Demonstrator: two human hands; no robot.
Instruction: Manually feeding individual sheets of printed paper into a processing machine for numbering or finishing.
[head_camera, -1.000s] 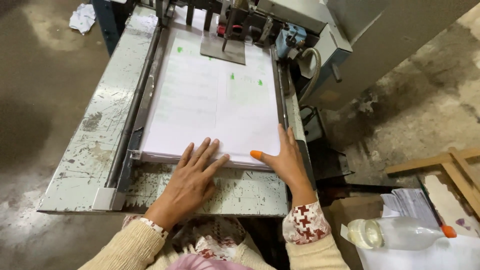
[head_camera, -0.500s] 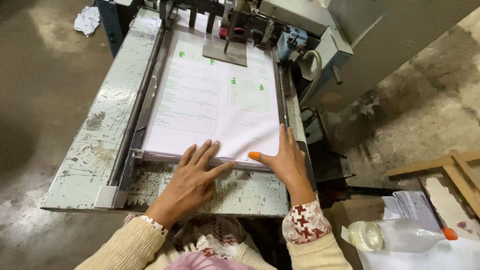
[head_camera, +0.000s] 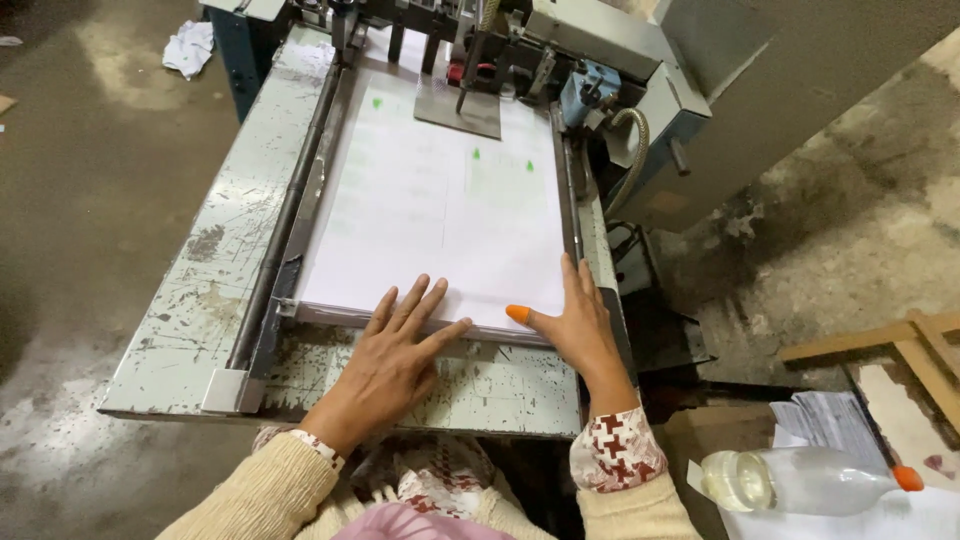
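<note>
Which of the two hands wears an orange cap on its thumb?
The right hand, pressing the near right corner of the paper stack. Its thumb tip is covered in orange; the left hand is bare.

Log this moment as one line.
left hand: flat on paper stack | right hand: on stack's near right corner | stack: on machine table

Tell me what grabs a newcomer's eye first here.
The white paper stack on the worn, paint-chipped machine table dominates the centre. Both hands press its near edge: the left hand flat, the right hand at the corner with an orange thumb cap. A clear bottle lies at bottom right.
</note>
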